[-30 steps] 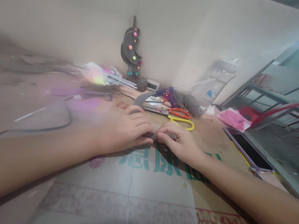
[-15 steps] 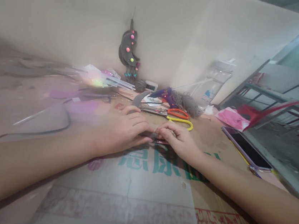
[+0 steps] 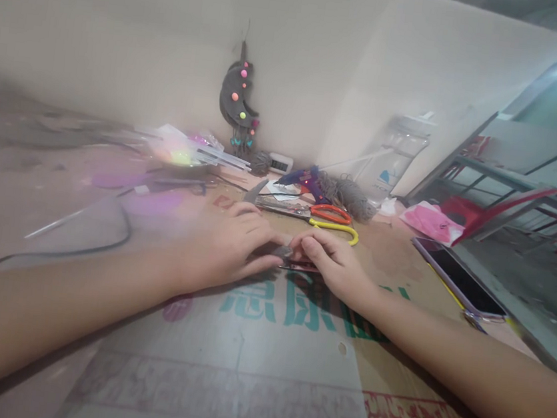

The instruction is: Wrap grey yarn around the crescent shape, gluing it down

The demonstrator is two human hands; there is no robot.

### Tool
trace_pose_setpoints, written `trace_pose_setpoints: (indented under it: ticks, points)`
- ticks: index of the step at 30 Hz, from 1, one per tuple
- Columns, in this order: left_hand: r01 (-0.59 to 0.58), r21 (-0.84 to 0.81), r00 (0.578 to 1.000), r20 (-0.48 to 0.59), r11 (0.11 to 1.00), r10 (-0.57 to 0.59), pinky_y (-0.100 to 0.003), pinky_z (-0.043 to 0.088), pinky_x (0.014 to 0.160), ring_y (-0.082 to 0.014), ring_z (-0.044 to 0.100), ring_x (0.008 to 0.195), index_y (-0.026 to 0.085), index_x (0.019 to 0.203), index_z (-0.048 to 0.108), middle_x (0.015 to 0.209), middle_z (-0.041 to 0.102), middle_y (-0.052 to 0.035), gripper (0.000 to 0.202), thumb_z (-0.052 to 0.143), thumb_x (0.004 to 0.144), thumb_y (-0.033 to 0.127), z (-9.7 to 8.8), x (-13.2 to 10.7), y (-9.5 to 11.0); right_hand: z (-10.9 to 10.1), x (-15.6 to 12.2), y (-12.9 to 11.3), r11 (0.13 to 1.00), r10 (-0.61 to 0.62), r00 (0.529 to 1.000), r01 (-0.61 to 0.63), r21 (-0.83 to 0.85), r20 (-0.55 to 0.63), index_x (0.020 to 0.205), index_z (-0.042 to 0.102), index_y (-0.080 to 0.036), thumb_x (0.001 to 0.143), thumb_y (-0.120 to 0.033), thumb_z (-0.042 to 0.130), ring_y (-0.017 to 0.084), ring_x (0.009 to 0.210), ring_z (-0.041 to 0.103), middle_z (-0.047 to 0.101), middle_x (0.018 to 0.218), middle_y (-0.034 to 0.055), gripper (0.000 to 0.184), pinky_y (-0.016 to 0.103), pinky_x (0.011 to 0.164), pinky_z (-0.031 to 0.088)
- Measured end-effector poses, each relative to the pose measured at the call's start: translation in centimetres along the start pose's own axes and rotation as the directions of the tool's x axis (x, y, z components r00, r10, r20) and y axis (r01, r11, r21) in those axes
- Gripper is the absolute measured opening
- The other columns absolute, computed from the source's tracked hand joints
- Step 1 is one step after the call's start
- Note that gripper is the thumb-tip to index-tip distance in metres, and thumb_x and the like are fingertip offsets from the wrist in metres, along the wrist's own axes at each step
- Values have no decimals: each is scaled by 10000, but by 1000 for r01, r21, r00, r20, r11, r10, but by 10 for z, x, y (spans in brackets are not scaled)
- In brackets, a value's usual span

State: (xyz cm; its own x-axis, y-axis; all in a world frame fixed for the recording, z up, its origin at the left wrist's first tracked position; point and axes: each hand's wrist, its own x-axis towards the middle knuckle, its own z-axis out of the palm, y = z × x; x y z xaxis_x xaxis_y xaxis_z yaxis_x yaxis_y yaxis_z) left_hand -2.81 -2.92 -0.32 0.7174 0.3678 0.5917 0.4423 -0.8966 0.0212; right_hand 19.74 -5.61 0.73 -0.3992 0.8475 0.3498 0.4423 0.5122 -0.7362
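My left hand [image 3: 238, 248] curves over a small grey piece [image 3: 282, 252], thumb below and fingers above it. From the other side my right hand [image 3: 321, 254] meets it, thumb and fingers pinched together on the piece's right end. Fingers cover most of the grey piece, so its shape is unclear. Just under the hands lies a thin, dark reddish object [image 3: 299, 266], its kind hidden. Behind the hands rest scissors [image 3: 331, 214] with one orange and one yellow handle. A grey curved strip [image 3: 255, 191] stands by their blades.
A purple glue gun [image 3: 306, 180] with a red light and grey yarn [image 3: 350, 196] lie behind the scissors. A moon-shaped hanging [image 3: 236, 93] is on the wall. Also here are a clear bottle [image 3: 395, 158], a phone [image 3: 459, 276], glue sticks [image 3: 221, 157] and cardboard [image 3: 292, 351].
The hands stay almost in place, with slightly more of the grey piece showing between them. The view has shifted slightly.
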Motion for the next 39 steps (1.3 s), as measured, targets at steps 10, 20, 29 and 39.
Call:
trace_pose_setpoints:
  ticks: [10,20,29,39]
  points:
    - [89,-88,996,25,992,-87,-379,338,949,-179,604,900,209,1061,618,949,695,-19,250,516,958,414,4,-1,-4,1,5,2,997,51,997,-55,-61,-52,750,525,-193,964,-292,443,128,651,546,571,683,-15,249,250,636,430]
    - [112,-82,994,23,990,-111,-386,342,945,-183,598,933,202,1024,604,972,690,-32,215,512,962,386,2,0,-1,1,3,9,990,14,1000,-17,-142,-21,821,540,-196,947,-340,507,160,724,579,611,774,8,195,285,687,461]
    - [213,-45,974,-72,976,-216,-410,356,920,-218,572,966,203,1067,594,1008,685,-55,204,480,971,343,0,-1,-4,-24,-4,4,733,-160,915,362,-576,371,1056,619,-181,925,-323,594,207,876,581,642,988,82,195,323,754,449]
    - [201,-22,978,-52,979,-202,-412,359,917,-224,562,958,202,1057,603,983,687,-44,199,505,960,346,1,-1,-5,-29,-12,-35,526,-291,892,451,-721,345,962,632,-163,928,-104,396,179,675,537,645,814,72,246,298,600,390]
